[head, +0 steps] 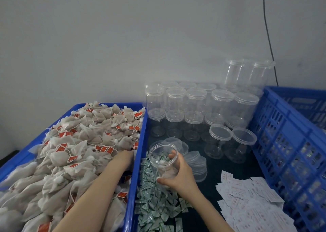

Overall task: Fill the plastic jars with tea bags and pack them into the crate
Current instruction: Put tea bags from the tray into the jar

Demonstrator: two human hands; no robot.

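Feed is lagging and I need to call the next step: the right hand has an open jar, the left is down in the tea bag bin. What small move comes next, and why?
Probably lift a handful of tea bags across into the open jar. The left hand is buried in the pile, its grip hidden, while the right hand holds the lidless jar tilted toward the bin, with only a little inside.

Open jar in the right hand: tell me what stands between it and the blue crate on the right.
The open jar, gripped by the right hand, has lidded empty jars and stacked lids standing between it and the blue crate. Lifted over them, nothing visible blocks it.
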